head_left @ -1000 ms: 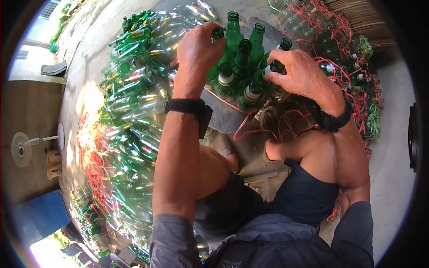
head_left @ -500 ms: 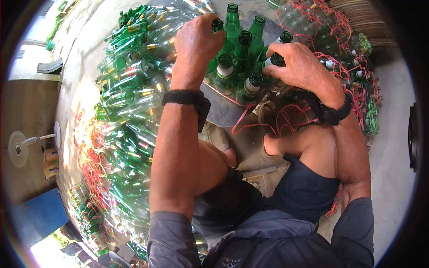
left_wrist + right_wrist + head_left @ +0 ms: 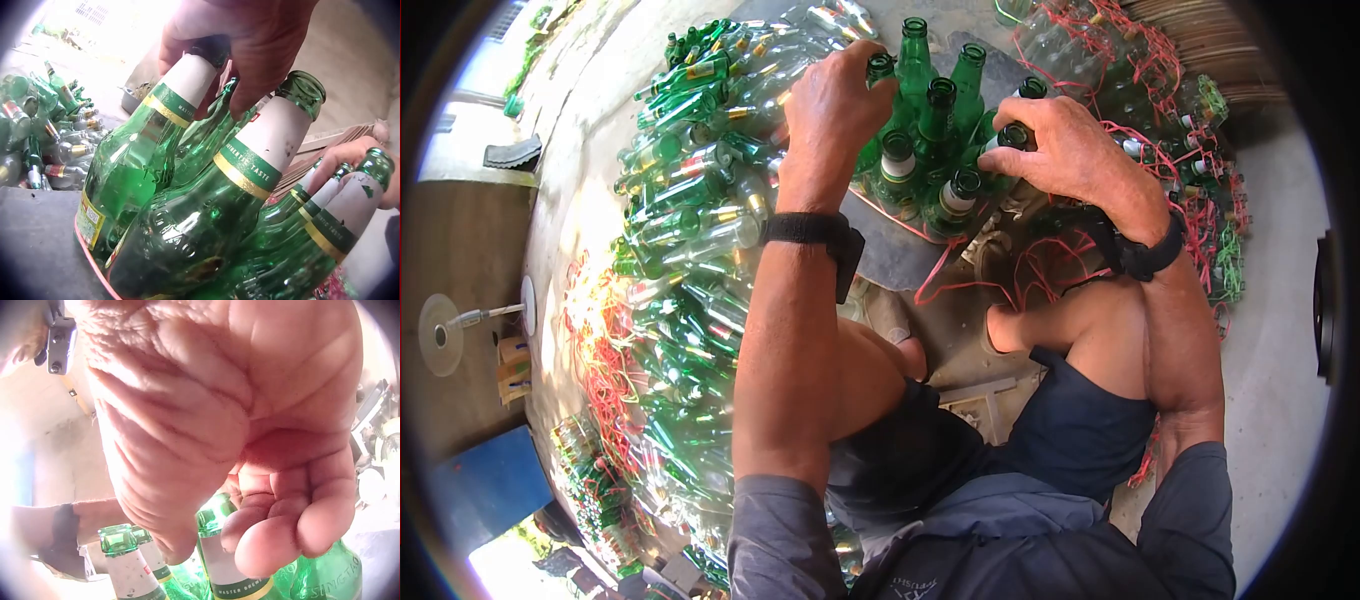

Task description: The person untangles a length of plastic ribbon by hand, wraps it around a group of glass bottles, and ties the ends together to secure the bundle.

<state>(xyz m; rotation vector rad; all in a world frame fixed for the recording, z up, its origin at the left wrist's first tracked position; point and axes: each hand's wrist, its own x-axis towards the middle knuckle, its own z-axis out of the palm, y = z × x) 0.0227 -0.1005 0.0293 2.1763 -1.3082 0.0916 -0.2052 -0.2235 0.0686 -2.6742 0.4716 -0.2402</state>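
a person's left hand (image 3: 835,110) pinches 1 green tsingtao bottle (image 3: 881,66) at its mouth; the right hand (image 3: 1075,155) grips the neck of a 2nd bottle (image 3: 1011,137), both in an upright cluster (image 3: 938,118) on a dark board (image 3: 890,255); uneven pressure against slack pink cord (image 3: 94,269) could topple it.

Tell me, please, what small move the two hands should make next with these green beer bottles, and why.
I would probably ease both hands slightly inward, snugging the green beer bottles together: the left hand grips one bottle by the neck, the right hand holds another bottle across the cluster, and pink cord runs low along the bottles' outer side.
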